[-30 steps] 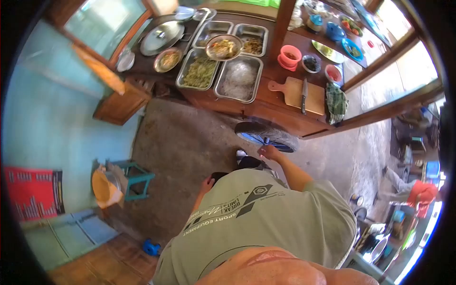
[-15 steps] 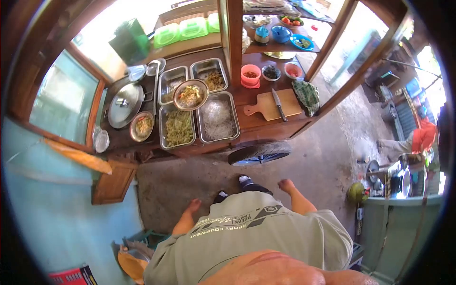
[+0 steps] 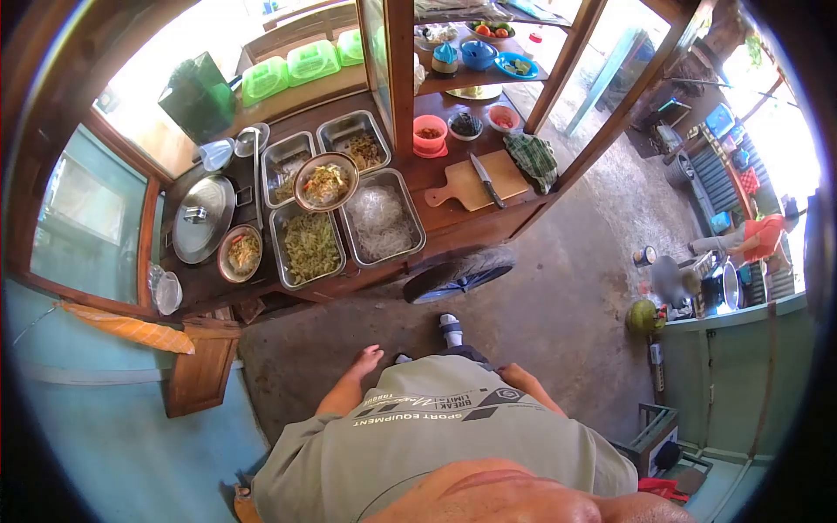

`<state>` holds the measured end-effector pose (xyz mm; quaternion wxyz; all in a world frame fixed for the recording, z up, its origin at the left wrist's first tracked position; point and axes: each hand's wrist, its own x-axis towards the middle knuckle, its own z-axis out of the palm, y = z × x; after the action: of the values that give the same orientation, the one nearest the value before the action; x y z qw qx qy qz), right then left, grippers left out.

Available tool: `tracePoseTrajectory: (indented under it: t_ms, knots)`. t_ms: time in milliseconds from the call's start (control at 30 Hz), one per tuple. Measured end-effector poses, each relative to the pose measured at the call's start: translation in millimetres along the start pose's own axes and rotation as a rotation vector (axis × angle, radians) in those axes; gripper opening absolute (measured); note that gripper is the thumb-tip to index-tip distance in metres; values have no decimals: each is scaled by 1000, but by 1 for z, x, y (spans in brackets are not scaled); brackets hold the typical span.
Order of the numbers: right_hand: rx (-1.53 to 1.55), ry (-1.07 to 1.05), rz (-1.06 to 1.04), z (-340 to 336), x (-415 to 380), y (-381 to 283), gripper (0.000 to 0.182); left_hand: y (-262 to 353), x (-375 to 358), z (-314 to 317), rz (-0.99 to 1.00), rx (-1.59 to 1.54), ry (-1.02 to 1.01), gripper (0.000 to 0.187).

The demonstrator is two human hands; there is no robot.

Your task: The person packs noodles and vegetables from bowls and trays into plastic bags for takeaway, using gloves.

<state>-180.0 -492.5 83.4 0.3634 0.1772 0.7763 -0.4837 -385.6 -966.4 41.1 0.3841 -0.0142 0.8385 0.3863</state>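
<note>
My left hand point(image 3: 367, 358) hangs beside my waist, fingers loosely apart, with nothing in it. My right hand point(image 3: 516, 375) is low at my other side, against the shirt; its fingers are not clear. Ahead of both, apart from them, stands a wooden food stall. On it are steel trays of shredded green vegetable point(image 3: 309, 247) and pale noodles point(image 3: 380, 221). A steel bowl of mixed food point(image 3: 326, 183) rests over the trays' rims, and a second bowl point(image 3: 240, 253) stands at their left. A knife point(image 3: 488, 181) lies on a wooden cutting board point(image 3: 458, 188).
A lidded pot point(image 3: 203, 220) stands at the stall's left end. A wheel point(image 3: 458, 275) juts out under its front edge. Pink containers point(image 3: 429, 135) and a green checked cloth point(image 3: 530, 161) are on the right. A person in red point(image 3: 760, 238) is far right, near a stove area.
The view has turned, so the stall sits further left. My right hand has drawn in toward my waist; my left hand has come slightly up and inward. The wearer's foot has stepped forward.
</note>
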Motion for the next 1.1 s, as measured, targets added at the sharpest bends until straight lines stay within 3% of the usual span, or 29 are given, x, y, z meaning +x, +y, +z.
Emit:
tracePoseTrajectory:
  t_ms: [133, 267, 400, 500, 567, 700, 767, 833, 867, 900, 1000, 1100]
  knots:
    - [216, 19, 269, -32, 9, -60, 40, -29, 36, 28, 68, -106, -68, 60]
    - [-46, -41, 224, -66, 26, -120, 40, -55, 43, 23, 54, -83, -96, 61]
    - [-310, -129, 24, -96, 54, -155, 31, -81, 16, 5, -13, -297, -23, 58]
    - [-296, 94, -245, -128, 81, -186, 28, -107, 0, 4, 137, 171, 183, 48]
    - [-258, 272, -446, -155, 110, -215, 24, -114, -26, -3, 69, -56, 88, 42]
    - [-21, 638, -980, -224, 105, -366, 11, -98, -39, 15, -89, 8, 15, 36]
    - [-97, 694, -1058, -258, 133, -413, 16, -104, -34, 44, -55, 35, 165, 42]
    - [22, 621, -1037, -277, 162, -453, 18, -95, -31, 74, -61, 177, 367, 50]
    - [44, 567, -1034, -282, 167, -472, 19, -77, -39, 68, -167, -164, 232, 56]
    - [64, 515, -1027, -283, 169, -486, 20, 15, -62, 57, -332, -156, 317, 56]
    - [26, 466, -1001, -263, 186, -501, 22, 61, -62, 78, -224, -437, 502, 55]
    - [80, 302, -962, -221, 202, -496, 23, 85, -65, 74, -171, -530, 646, 48]
